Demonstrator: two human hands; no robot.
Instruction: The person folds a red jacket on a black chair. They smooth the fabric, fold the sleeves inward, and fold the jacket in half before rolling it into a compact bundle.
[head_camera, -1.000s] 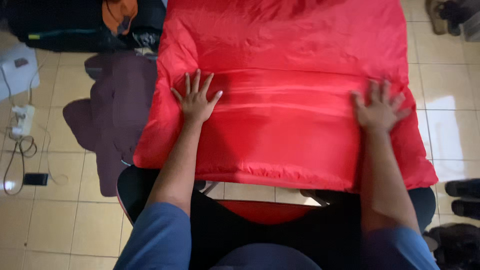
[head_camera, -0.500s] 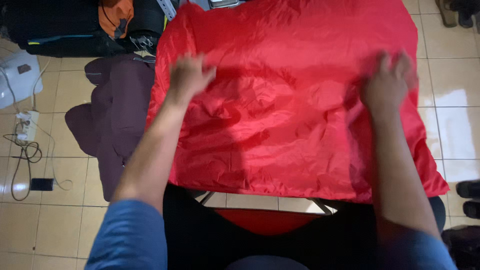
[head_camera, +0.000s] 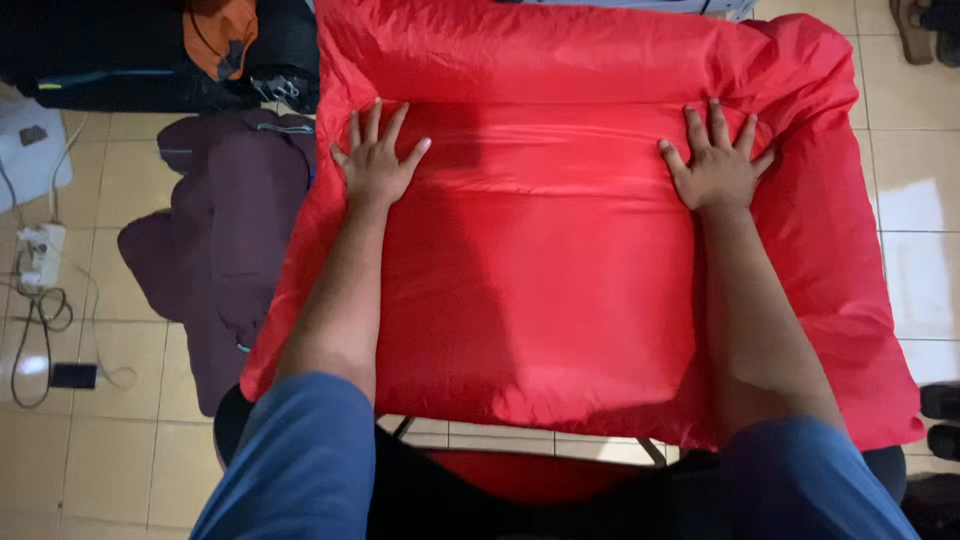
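A large red padded cloth, shiny like a quilted bag or blanket, lies spread over a small support in front of me. My left hand rests flat on its upper left part with fingers spread. My right hand presses flat on the upper right part, fingers also apart. A fold line runs across the cloth just beyond both hands. Neither hand grips anything. Both forearms stretch over the cloth, with blue sleeves at the bottom of the view.
A dark purple garment lies on the tiled floor at the left. Beyond it are dark bags with an orange item. A white power strip with cables and a small black device sit far left. Shoes stand at the right edge.
Both hands have slid farther from me across the red cloth and now lie flat with spread fingers; half a second ago they were raised and blurred in motion.
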